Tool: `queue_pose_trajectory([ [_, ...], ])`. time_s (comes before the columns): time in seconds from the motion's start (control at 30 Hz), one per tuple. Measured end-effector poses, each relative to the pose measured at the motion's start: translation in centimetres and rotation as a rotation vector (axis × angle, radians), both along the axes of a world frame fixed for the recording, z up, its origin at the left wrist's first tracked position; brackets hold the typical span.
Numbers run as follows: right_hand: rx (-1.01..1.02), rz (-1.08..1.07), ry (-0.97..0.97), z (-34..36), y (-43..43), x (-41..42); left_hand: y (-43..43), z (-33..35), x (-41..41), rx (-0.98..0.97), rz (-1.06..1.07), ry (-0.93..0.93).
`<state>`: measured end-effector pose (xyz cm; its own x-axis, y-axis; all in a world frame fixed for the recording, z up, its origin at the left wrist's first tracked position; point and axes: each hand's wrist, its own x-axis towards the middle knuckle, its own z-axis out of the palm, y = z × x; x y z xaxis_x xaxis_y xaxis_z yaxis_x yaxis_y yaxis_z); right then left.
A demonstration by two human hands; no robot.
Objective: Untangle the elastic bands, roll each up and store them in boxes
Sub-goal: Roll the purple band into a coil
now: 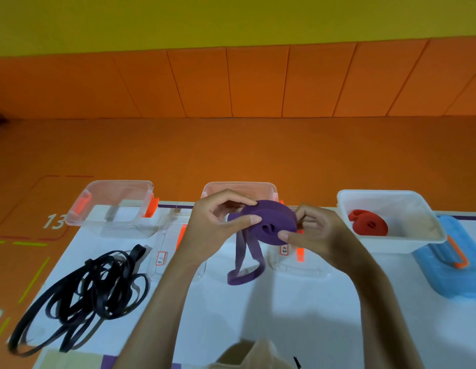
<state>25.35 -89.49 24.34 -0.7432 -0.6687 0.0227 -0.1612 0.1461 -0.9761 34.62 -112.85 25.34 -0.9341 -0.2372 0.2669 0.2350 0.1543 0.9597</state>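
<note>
White mat [284, 315], orange floor [231, 150], yellow wall [231, 17]

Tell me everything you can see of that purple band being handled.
The purple band is a flat, matte, fabric-like strap, mostly wound into a thick coil. The left hand and right hand pinch the coil from either side, above the white table. A loose loop hangs from it, its end seemingly reaching the tabletop.
</note>
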Motion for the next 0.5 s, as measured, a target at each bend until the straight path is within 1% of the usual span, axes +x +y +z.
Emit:
queue_pose_trajectory([
  [0.03,0.007,-0.007,-0.001,-0.1,0.1,0.0,0.1,-0.1,-0.1,-0.005,0.005,-0.003],
  [0.07,-0.015,-0.033,-0.044,-0.1,0.0,0.0,0.3,-0.3,-0.2,-0.006,0.008,-0.005],
  [0.17,-0.126,-0.106,-0.148,-0.4,0.1,0.0,0.2,-0.5,-0.6,-0.006,-0.015,-0.003],
  [0.33,-0.248,-0.154,-0.25,-1.3,0.0,0.2,-0.8,-0.1,-0.6,0.05,-0.129,-0.112],
  [0.5,-0.259,-0.081,-0.302,-2.2,-0.9,0.6,-0.4,0.6,-0.8,0.068,-0.059,-0.021],
])
